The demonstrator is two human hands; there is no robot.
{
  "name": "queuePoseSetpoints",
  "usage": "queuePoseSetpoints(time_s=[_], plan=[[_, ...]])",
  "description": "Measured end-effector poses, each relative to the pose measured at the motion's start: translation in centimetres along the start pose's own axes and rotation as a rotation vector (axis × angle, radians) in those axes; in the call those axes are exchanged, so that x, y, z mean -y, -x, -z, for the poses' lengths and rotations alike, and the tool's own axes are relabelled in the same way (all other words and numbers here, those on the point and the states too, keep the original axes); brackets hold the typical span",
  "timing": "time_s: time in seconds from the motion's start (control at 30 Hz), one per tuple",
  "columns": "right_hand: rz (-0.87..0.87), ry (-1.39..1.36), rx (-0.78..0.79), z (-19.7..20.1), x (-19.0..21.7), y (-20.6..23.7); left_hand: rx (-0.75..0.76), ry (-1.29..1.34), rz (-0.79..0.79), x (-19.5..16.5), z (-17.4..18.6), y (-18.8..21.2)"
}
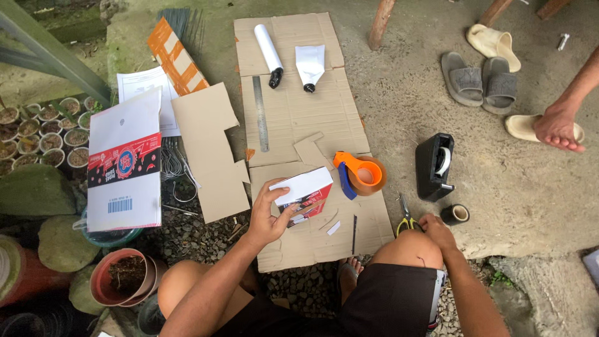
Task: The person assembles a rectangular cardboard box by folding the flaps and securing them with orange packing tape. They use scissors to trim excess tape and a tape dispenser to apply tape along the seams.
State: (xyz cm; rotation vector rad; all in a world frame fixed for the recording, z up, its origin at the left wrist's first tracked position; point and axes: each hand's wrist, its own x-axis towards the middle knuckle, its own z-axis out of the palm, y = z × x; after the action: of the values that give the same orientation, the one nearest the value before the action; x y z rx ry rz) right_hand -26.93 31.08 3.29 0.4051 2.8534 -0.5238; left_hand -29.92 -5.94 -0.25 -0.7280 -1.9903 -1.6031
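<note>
The person's bare knees sit closest to the lens, and just past them the left hand [267,215] pins a small white-and-red printed box piece [304,193] against the flattened cardboard sheet [293,112] spread on the concrete floor [511,181]. The fingers of that hand are clamped on the piece, thumb on top and the rest curled under its near edge. The right hand [437,229] rests over the right knee, fingertips touching the yellow-handled scissors [405,219]; whether those fingers are closed on the handles cannot be told.

Judging from this, the step in hand is steadying the piece while reaching for the cutting tool; a next move would call for a firm grip on the handles and for the piece to stay flat.

Just beyond the piece lies one orange tape dispenser [360,175]. Farther up the sheet: one steel ruler [260,112], one white tube with a black cap [270,55] and one flattened white tube [309,65]. To the right stand one black desk tape dispenser [435,166] and one small black tape roll [455,214]. To the left lie one notched cardboard cutout [209,150] and one large white-and-red box panel [125,162]. Four sandals lie near another person's foot [557,128].
</note>
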Motion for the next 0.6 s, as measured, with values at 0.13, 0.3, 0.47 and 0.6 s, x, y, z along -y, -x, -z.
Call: queuePoseSetpoints(time_s=[0.13,0.3,0.47,0.6], plan=[[0.036,0.039,-0.039,-0.6,-1.3,0.0,-0.014,-0.024,-0.020,0.0,-0.5,0.4],[-0.038,0.180,-0.069,-0.5,-2.9,-0.7,-0.048,-0.023,-0.017,0.0,-1.0,0.6],[0.027,0.057,-0.224,0.7,-3.0,-1.7,-0.133,-0.082,-0.046,0.8,-2.1,1.7],[0.351,-0.419,-0.360,-1.1,0.3,-0.9,-0.094,-0.112,-0.073,0.9,-2.7,3.9]])
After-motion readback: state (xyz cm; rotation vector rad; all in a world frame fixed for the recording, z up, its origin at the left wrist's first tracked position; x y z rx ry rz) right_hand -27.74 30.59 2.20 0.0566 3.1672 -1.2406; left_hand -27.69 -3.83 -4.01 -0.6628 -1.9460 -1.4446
